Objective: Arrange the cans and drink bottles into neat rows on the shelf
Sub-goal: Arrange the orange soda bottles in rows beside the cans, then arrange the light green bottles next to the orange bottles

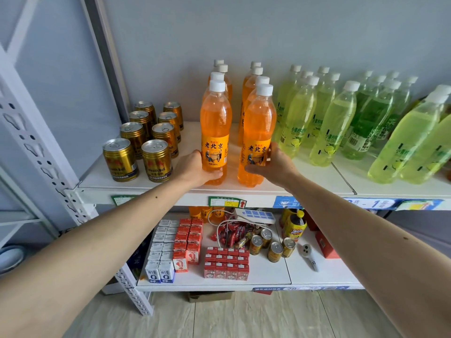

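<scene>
you are gripping with your left hand [195, 170] the front orange bottle [215, 132] of the left row, and with your right hand [273, 167] the front orange bottle [258, 140] of the right row, both standing at the shelf [305, 181] front edge. behind them the rows are running toward the back edge, gold cans [146, 142] lining up left; nudging these tall bottles back too hard risks toppling those behind.
</scene>
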Motion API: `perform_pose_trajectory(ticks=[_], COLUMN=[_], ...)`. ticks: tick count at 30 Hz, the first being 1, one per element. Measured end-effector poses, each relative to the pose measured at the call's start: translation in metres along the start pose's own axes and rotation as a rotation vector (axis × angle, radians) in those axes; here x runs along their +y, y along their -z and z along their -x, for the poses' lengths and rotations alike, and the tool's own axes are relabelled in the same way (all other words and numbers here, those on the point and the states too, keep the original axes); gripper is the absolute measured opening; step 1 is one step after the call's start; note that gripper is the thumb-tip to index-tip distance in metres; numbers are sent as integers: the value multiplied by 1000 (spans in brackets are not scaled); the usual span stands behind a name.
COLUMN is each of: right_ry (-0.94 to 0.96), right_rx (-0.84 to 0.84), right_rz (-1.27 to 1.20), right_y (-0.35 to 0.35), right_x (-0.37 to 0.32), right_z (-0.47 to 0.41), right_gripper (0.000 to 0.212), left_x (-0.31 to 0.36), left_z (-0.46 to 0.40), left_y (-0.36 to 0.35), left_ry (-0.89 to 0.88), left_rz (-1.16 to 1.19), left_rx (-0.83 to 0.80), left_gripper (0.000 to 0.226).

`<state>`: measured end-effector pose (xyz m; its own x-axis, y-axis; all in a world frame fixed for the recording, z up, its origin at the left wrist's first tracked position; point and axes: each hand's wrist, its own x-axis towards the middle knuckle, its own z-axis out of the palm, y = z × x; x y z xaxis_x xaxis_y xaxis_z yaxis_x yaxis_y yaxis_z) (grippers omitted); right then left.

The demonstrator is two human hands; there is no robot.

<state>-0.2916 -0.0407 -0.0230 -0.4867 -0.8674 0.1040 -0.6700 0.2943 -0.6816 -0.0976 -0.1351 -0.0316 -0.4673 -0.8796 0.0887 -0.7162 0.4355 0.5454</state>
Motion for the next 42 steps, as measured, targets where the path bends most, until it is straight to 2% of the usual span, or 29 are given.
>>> perform_pose_trajectory(ticks=[3,10,19,26,35,42], right_ry=[-2,-22,18,25,169,346], right_rx=[-14,-19,-4,23,-15,13], right_rz=[53,103,402,520,541,422], right_y=[7,29,89,150,210,237], right_x=[2,12,44,72,94,65], right_z=[4,28,60,61,24,-17], right_gripper=[80,79,63,54,51,49], left_x=[1,20,97,166,215,216], left_z=[7,27,37,28,-10,-30], left_y=[3,4,-5,-28,-68,-86], left_ry=[25,-58,-321,-367,-242,-90], left_rz=[-208,-527,-491,-441,-353,-131], left_rx=[-50,-104,-33,-13,25,2], left_gripper=[52,50,44,50,53,63])
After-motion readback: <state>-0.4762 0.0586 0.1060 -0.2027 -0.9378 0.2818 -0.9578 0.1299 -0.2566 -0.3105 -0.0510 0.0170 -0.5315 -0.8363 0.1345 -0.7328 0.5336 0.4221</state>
